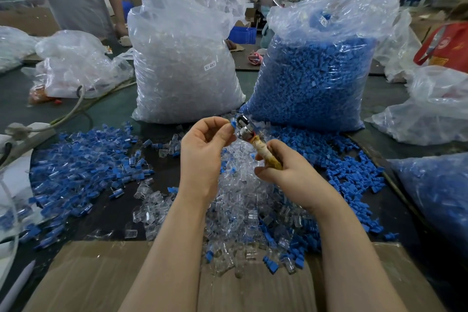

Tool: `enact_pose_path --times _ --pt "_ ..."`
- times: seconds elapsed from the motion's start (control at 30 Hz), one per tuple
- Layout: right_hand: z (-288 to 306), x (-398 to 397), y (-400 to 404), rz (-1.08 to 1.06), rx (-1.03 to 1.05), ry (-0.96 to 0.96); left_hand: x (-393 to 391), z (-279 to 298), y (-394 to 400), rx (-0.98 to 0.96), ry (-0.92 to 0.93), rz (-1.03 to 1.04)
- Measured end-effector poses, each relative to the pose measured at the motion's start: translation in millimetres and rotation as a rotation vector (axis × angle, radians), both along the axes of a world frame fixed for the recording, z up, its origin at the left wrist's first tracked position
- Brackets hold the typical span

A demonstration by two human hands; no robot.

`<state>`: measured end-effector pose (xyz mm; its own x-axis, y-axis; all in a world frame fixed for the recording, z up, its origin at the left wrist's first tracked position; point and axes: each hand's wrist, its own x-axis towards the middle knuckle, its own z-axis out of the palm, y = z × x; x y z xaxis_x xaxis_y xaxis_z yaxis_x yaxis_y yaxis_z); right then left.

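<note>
Right grip round one tool, left grip pinching one blue clip

Left hand pinches, right hand grips, raised close together.

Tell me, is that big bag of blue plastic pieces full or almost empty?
Nearly full. The bag of blue plastic pieces stands upright, packed with blue parts most of the way up, its sides bulging.
</note>
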<state>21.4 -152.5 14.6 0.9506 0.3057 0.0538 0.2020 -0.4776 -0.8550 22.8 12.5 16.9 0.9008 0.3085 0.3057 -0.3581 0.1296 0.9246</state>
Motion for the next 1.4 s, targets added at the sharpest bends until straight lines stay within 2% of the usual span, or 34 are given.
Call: enact_pose_path --times 0.27,0.5,0.7,0.83,1.2,1.4 --pt "0.9 0.0 0.3 0.037 -0.078 -0.023 2.2 -1.9 7.5 0.008 0.003 -0.082" --pt "0.0 -0.9 4.6 0.043 -0.022 0.006 2.4 -3.4 12.2 -0.028 -0.004 -0.107" --pt "2.0 -1.6 7.6 0.035 -0.078 -0.054 2.2 -4.2 12.1 -0.021 -0.007 -0.156" --pt "3.7 -2.3 8.4 0.055 -0.112 -0.028 1.8 -4.7 12.7 -0.049 -0.013 -0.173" --pt "3.5 -5.2 6.3 0.092 -0.05 0.011 -1.4 -2.8 7.8 -0.164 0.028 -0.236" --pt "2.5 -4.2 5.4 0.086 -0.084 0.004 -0.6 -3.1 8.7 -0.139 0.04 -0.228"
